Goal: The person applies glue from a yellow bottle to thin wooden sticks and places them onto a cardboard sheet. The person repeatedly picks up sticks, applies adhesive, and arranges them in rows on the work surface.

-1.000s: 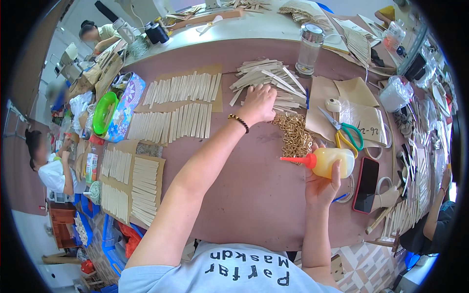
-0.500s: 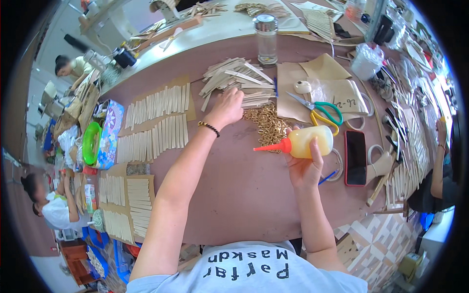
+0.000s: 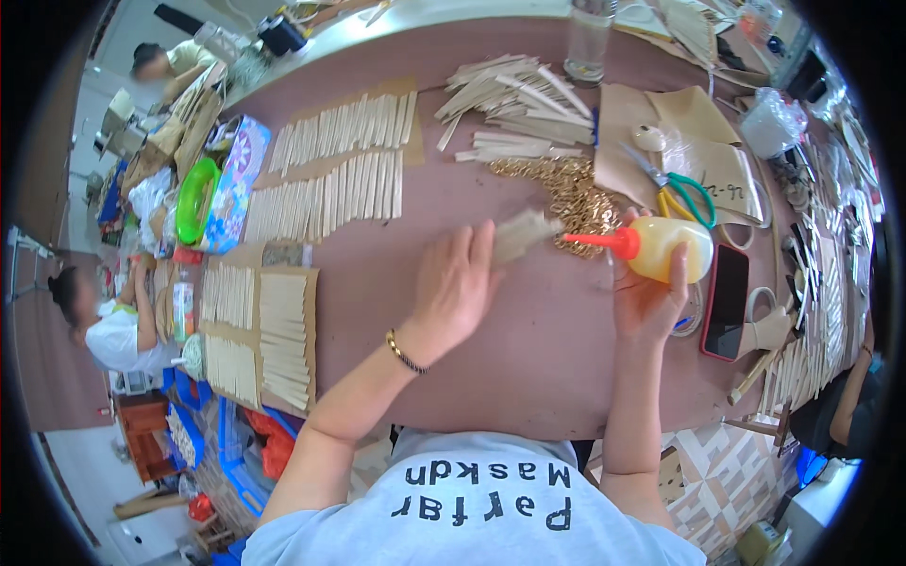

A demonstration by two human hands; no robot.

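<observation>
My left hand point(image 3: 458, 288) is over the middle of the brown table, closed on a pale strip point(image 3: 521, 236) smeared by motion; whether it is one strip or more I cannot tell. The strip's far end is close to the red nozzle of a squeeze bottle point(image 3: 672, 250) with yellowish liquid. My right hand point(image 3: 649, 307) grips that bottle on its side, nozzle toward the left. Beyond them lie a heap of gold-coloured metal links point(image 3: 580, 193) and a loose pile of pale strips point(image 3: 514, 94). A smaller stack of strips point(image 3: 514, 146) sits in front of that pile.
At the left, rows of strips point(image 3: 326, 198) lie on brown sheets, beside a green basket point(image 3: 196, 200). Teal-and-yellow pliers-like cutters point(image 3: 689, 193), a phone point(image 3: 725, 302) and a clear jar point(image 3: 589, 42) lie or stand to the right and back. Other people work at both sides.
My left hand has come from the strip pile toward me with a pale strip in it. My right hand still holds the bottle. The whole view has shifted.
</observation>
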